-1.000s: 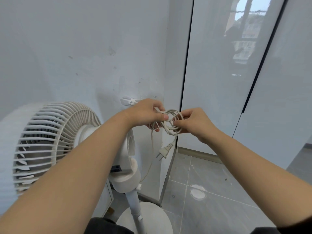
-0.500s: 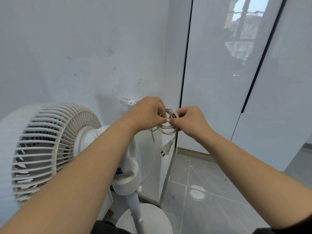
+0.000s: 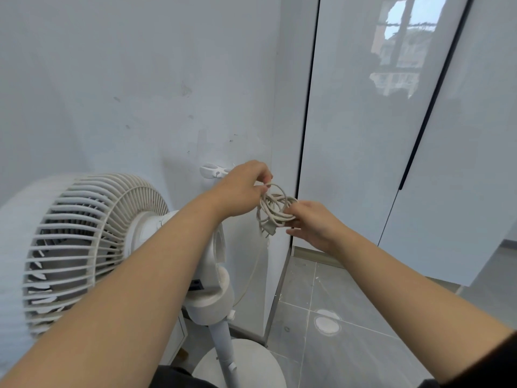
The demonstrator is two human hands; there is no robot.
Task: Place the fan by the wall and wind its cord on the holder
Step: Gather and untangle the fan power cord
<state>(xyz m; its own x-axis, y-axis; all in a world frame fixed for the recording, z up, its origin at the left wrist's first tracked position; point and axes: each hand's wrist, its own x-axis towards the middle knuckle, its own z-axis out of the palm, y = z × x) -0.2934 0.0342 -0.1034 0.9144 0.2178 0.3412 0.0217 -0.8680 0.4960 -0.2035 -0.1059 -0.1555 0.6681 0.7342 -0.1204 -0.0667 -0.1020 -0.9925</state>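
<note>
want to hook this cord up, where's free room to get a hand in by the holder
Bare wall above the holder and left of it, over the fan grille. Crowded right of it: left hand, cord coil and right hand bunch together.

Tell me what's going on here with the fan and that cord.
A person is gathering the cord into a coil with both hands. The left hand pinches a loop at the top of the coil, and the right hand holds its right side, with the plug dangling below. The fan stands by the wall. The holder on the wall, just behind the left hand, shows no cord on its visible part yet.
</note>
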